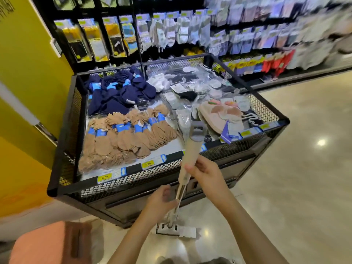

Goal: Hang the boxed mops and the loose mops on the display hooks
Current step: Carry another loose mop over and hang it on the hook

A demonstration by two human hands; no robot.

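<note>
I hold one loose mop (pixel 190 149) upright in front of me. Its beige handle with a grey hanging loop at the top reaches over the front edge of a sock bin. My right hand (pixel 205 174) grips the beige grip section. Lower down, my left hand (pixel 162 199) is curled round the metal pole. The white flat mop head (pixel 176 230) rests on the floor near my feet. No boxed mops show in the head view.
A black mesh bin (pixel 133 183) full of bagged tan, navy and white socks stands right ahead. Behind it a black rack (pixel 133 31) carries hanging sock packs. A yellow wall (pixel 24 82) is on the left, shiny floor (pixel 304 168) on the right.
</note>
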